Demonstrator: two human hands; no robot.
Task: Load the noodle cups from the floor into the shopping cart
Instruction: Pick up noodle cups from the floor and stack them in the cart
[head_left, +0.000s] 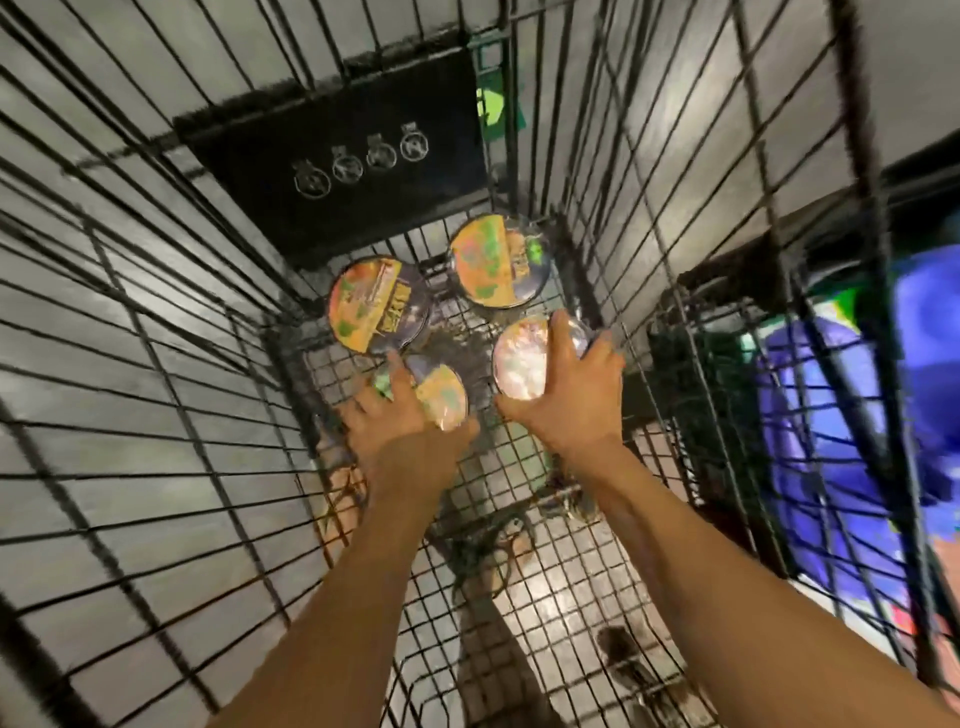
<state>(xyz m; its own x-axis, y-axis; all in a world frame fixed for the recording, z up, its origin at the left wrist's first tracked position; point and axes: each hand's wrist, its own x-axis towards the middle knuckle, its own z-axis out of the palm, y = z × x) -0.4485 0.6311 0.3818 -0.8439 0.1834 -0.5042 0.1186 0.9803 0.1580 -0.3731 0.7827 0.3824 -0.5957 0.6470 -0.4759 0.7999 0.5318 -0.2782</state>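
Now left hand (392, 423) grips tilted cup (442, 401); right hand (574, 397) grips lid-up cup (521, 364).

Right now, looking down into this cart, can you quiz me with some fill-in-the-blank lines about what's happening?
1. The noodle cups inside the shopping cart, held ones included, number ____.
2. The left hand and the right hand each grip ____ cup.
3. Cups standing on the cart's mesh floor with no hand gripping them number ____.
4. The solid panel at the cart's far end is coloured ____.

Missing words: four; one; two; black.
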